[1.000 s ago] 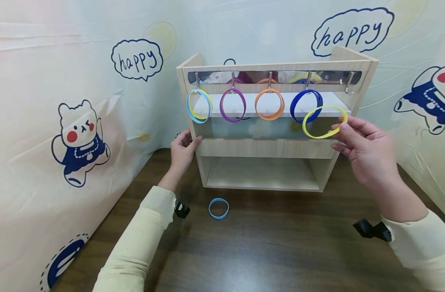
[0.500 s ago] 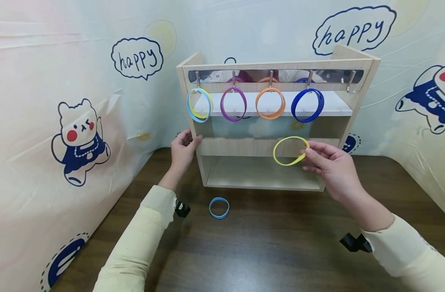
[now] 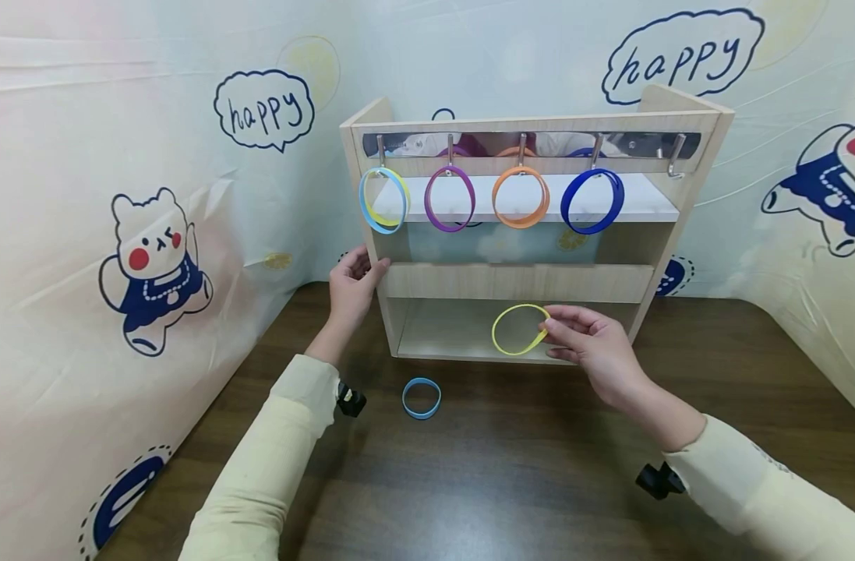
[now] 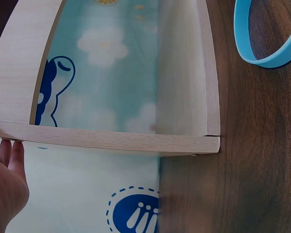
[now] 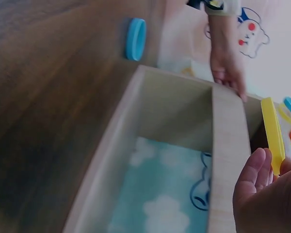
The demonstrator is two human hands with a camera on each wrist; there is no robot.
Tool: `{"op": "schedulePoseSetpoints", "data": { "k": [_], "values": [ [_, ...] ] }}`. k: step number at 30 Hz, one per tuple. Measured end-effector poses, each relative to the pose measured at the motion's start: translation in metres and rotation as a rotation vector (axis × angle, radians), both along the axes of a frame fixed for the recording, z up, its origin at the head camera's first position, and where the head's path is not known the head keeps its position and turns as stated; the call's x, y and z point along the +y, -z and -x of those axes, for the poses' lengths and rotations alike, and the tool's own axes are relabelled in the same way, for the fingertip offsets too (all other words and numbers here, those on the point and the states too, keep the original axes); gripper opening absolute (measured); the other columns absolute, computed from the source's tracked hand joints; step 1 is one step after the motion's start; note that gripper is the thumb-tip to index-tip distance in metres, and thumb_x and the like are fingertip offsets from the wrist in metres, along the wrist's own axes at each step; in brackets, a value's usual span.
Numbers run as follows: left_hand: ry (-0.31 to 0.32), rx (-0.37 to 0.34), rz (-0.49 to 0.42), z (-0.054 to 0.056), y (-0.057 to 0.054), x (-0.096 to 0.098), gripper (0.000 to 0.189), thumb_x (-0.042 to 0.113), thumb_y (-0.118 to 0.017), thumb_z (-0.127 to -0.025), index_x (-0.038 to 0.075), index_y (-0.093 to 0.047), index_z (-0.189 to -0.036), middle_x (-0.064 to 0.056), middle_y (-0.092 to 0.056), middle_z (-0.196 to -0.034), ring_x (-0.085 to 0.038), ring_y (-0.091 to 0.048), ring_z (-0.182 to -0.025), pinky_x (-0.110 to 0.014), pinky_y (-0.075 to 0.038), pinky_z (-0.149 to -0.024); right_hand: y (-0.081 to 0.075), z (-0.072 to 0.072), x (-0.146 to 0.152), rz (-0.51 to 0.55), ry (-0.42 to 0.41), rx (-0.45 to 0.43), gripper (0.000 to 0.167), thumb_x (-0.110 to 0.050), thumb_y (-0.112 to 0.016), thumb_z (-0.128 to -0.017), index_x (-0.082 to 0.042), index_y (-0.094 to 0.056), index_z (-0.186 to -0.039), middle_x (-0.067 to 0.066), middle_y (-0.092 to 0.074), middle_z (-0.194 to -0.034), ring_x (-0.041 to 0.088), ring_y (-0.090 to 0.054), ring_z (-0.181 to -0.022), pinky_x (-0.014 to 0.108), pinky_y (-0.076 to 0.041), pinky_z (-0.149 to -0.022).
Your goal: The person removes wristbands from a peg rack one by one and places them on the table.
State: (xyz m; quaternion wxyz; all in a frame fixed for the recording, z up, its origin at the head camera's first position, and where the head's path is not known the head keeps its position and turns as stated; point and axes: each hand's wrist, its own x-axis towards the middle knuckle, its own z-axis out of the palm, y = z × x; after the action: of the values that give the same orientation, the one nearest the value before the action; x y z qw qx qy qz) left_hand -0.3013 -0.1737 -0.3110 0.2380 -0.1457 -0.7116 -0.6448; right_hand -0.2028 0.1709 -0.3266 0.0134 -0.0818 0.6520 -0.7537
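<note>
My right hand (image 3: 595, 347) pinches a yellow silicone wristband (image 3: 495, 331) between thumb and fingers, in front of the shelf's lower compartment. In the right wrist view the wristband (image 5: 272, 131) stands edge-on above the fingers. My left hand (image 3: 350, 292) grips the left side panel of the small wooden shelf (image 3: 518, 282), thumb at the front edge. A light blue wristband (image 3: 422, 416) lies on the table before the shelf. From hooks on the shelf hang a light blue wristband (image 3: 363, 204) with a yellow one behind, then purple (image 3: 429, 204), orange (image 3: 496, 204) and dark blue (image 3: 567, 206) ones.
The hooks sit on a shiny metal strip (image 3: 486, 145) along the shelf's top; another hook (image 3: 676, 156) is at its right end. The shelf stands on a dark wooden table (image 3: 497, 475). Printed cloth (image 3: 153, 117) surrounds the table behind and at the sides.
My right hand has carried the yellow wristband down and to the left, from beside the dark blue wristbands to the lower compartment. The left hand keeps its place on the side panel.
</note>
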Motion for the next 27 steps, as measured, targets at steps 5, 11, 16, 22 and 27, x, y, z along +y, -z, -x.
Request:
{"op": "schedulePoseSetpoints", "data": {
  "k": [5,11,16,22,27],
  "values": [
    [-0.001,-0.014,-0.002,-0.001,-0.001,0.001,0.037,0.008,-0.068,-0.091,-0.005,-0.061,-0.124,-0.019,-0.065,-0.118,-0.018,-0.062,-0.099,-0.026,-0.050,-0.082,0.016,0.004,-0.009,0.000,-0.025,-0.008,0.025,-0.007,-0.064,-0.094,0.001,-0.063,-0.117,0.004,-0.071,-0.094,0.014,-0.069,-0.087,0.030,-0.056,-0.074],
    [-0.007,-0.019,0.007,-0.002,-0.001,0.001,0.037,0.008,-0.067,-0.091,-0.005,-0.060,-0.125,-0.020,-0.064,-0.119,-0.020,-0.062,-0.100,-0.027,-0.051,-0.083,0.033,0.008,-0.019,-0.028,-0.038,-0.041,0.030,-0.004,-0.065,-0.093,0.007,-0.060,-0.121,0.011,-0.070,-0.097,0.016,-0.069,-0.083,0.032,-0.056,-0.073],
    [-0.006,-0.017,0.005,-0.002,-0.001,0.001,0.037,0.008,-0.068,-0.091,-0.006,-0.060,-0.125,-0.020,-0.064,-0.119,-0.019,-0.062,-0.100,-0.027,-0.050,-0.083,0.045,0.011,-0.026,-0.076,-0.054,-0.080,0.034,-0.005,-0.065,-0.093,0.010,-0.057,-0.123,0.007,-0.070,-0.093,0.016,-0.067,-0.082,0.032,-0.056,-0.073],
    [-0.002,-0.014,-0.002,-0.002,-0.002,0.001,0.037,0.007,-0.068,-0.091,-0.006,-0.060,-0.125,-0.020,-0.064,-0.118,-0.021,-0.062,-0.100,-0.026,-0.050,-0.082,0.057,0.014,-0.034,-0.126,-0.085,-0.114,0.038,-0.006,-0.065,-0.093,0.013,-0.054,-0.125,0.005,-0.070,-0.092,0.017,-0.067,-0.084,0.033,-0.056,-0.074],
    [-0.003,-0.014,0.002,-0.001,-0.001,0.000,0.038,0.007,-0.067,-0.091,-0.006,-0.060,-0.125,-0.021,-0.064,-0.119,-0.020,-0.062,-0.100,-0.026,-0.050,-0.082,0.065,0.016,-0.042,-0.141,-0.098,-0.160,0.037,-0.004,-0.064,-0.093,0.013,-0.055,-0.125,0.008,-0.070,-0.095,0.016,-0.068,-0.084,0.032,-0.056,-0.073]
  ]
}}
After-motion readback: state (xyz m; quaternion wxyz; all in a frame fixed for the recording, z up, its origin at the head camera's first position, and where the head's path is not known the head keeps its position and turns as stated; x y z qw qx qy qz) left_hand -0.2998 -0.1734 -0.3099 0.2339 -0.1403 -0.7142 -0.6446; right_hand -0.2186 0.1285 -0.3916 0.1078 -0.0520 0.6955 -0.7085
